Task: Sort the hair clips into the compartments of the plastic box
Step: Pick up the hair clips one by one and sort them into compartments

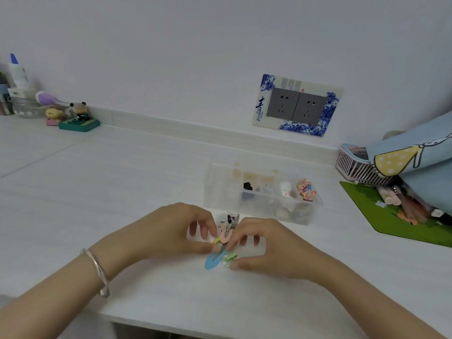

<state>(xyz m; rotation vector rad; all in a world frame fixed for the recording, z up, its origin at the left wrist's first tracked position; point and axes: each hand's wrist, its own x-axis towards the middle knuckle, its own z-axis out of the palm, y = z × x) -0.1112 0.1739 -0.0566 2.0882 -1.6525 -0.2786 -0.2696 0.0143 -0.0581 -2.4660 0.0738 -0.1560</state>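
A clear plastic box (pixel 220 187) with compartments stands on the white desk; it holds a black clip (pixel 247 186), pale clips (pixel 285 189) and a patterned bow clip (pixel 305 189). In front of it lies a small pile of clips: a pink snap clip (pixel 226 234), a blue snap clip (pixel 213 260), a green clip (pixel 230 257) and a black-and-white one (pixel 228 220). My left hand (pixel 171 228) and my right hand (pixel 266 248) meet over the pile. Both pinch at the pink snap clip with fingertips; a yellow bit (pixel 216 240) shows beside it.
A green mat (pixel 381 216) with pens lies at the right, beside a pink basket (pixel 354 167) and a blue cloth bag (pixel 420 152). Small figurines (pixel 78 116) and bottles stand at the far left by the wall. The desk's front edge (pixel 156 321) runs under my wrists.
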